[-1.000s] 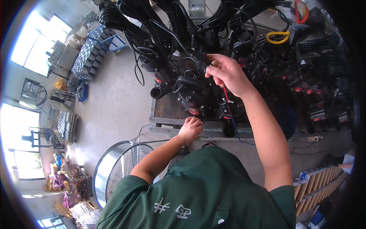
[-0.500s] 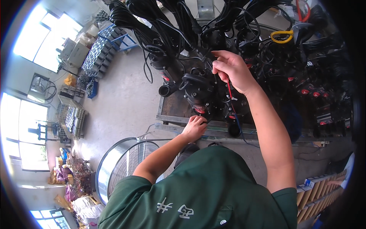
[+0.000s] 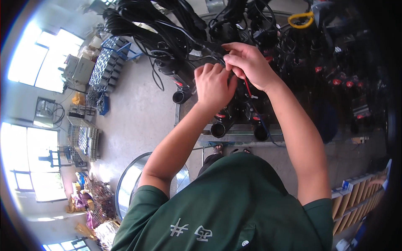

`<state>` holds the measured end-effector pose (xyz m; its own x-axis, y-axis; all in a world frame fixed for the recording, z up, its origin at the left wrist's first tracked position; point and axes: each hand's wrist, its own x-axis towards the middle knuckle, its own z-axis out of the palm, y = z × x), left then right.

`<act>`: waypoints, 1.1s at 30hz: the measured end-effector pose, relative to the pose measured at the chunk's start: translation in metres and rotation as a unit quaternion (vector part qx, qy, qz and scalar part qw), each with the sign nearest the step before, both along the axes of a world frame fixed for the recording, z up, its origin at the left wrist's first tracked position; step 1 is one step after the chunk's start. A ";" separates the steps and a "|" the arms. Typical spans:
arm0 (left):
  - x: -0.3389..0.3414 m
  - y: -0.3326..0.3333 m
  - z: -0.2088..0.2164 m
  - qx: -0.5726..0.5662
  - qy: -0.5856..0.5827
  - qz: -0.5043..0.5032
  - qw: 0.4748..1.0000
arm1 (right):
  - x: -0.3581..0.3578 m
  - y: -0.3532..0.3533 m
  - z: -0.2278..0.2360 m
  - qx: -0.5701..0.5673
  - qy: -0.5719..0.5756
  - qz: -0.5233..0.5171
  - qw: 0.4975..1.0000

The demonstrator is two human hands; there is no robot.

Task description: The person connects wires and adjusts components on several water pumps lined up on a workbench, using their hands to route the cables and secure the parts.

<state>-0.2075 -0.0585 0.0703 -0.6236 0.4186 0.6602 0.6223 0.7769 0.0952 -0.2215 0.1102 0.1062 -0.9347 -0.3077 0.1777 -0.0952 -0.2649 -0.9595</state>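
My right hand [image 3: 250,66] is closed in a pinch at the black cable plug [image 3: 214,48], which ends a grey-black cable from the upper left. A red wire [image 3: 247,88] comes out below its curled fingers; a blue wire [image 3: 264,125] runs on from the red one toward the table's front edge. Close beside it, my left hand [image 3: 214,85] has its fingers bent down over a black pump [image 3: 222,121]. What those fingers grip is hidden under the hand. Another black pump [image 3: 172,73] with a red label stands just to the left.
Bundles of coiled black cable [image 3: 125,21] rise behind the pumps. Yellow-handled scissors [image 3: 300,20] lie at the far right among more pumps. A large round metal fan [image 3: 130,180] stands at the lower left. Cardboard boxes [image 3: 356,196] sit at the lower right, beside another person's hand.
My left hand has risen from the table's front edge to the pump top beside my right hand. My right hand keeps its pinch. The whole view has shifted slightly.
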 end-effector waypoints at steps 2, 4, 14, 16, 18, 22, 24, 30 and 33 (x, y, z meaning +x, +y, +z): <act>-0.010 -0.003 -0.009 0.002 0.039 -0.001 0.999 | -0.001 0.001 -0.003 -0.003 0.007 -0.007 1.000; -0.016 -0.013 -0.010 0.007 0.033 -0.013 0.999 | 0.001 -0.001 -0.001 -0.010 0.009 -0.003 1.000; -0.070 -0.165 -0.023 0.138 -0.155 0.019 0.978 | 0.000 0.000 -0.008 0.030 0.046 -0.025 0.998; -0.072 -0.205 -0.029 0.154 -0.203 0.016 0.967 | -0.002 0.000 -0.009 0.032 0.044 -0.023 0.998; -0.073 -0.233 -0.032 0.147 -0.227 0.026 0.962 | 0.001 0.002 -0.006 0.029 0.040 -0.023 0.999; -0.068 -0.266 -0.043 0.198 -0.277 0.022 0.940 | 0.002 0.003 -0.007 0.007 0.021 -0.005 1.000; -0.067 -0.278 -0.047 0.184 -0.291 0.016 0.939 | 0.002 0.004 -0.005 0.010 0.017 0.003 1.000; -0.070 -0.294 -0.054 0.179 -0.303 0.004 0.936 | 0.003 0.004 -0.006 0.007 0.009 0.006 1.000; -0.069 -0.295 -0.053 0.175 -0.303 -0.003 0.937 | 0.004 0.003 -0.003 0.015 0.010 0.000 1.000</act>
